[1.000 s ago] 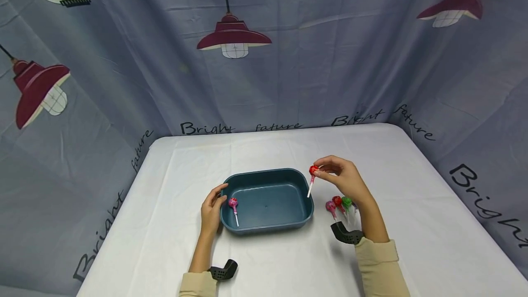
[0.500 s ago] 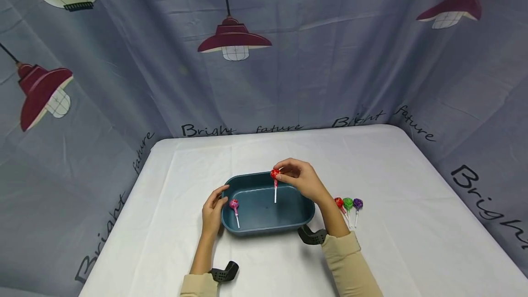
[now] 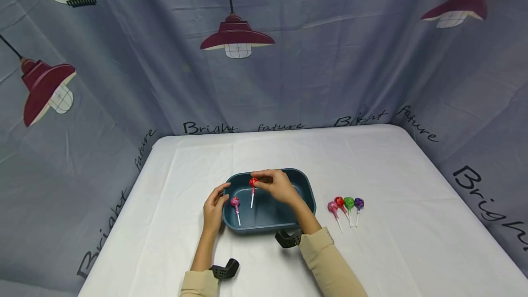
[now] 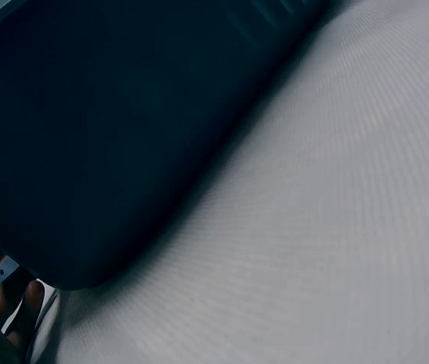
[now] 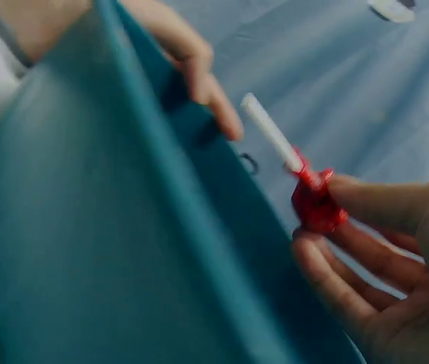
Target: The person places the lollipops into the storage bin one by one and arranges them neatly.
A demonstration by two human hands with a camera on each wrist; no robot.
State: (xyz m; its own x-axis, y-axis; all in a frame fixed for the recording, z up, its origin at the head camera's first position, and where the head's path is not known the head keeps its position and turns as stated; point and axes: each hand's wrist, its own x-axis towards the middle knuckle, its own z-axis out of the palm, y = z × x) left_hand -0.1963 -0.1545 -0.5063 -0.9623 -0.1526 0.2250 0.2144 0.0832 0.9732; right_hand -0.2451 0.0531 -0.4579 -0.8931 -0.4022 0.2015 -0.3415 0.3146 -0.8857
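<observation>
A dark teal plastic basin rests on the white-covered table. My left hand grips its left end, and in the right wrist view that hand's fingers hook over the rim. Between thumb and fingertips, my right hand pinches a red lollipop by its wrapped head. Its white stick points down over the basin's left half. Inside the basin, to the left of it, lies a pink lollipop. The basin's outer wall fills much of the left wrist view.
Right of the basin, several lollipops lie in a row on the tablecloth: a pink one, a red one, a green one and a purple one. A grey printed curtain surrounds the table's back and sides.
My right hand has carried the red lollipop leftward from the basin's right rim to over its left half. The row of lollipops is uncovered now. My left hand has stayed at the basin.
</observation>
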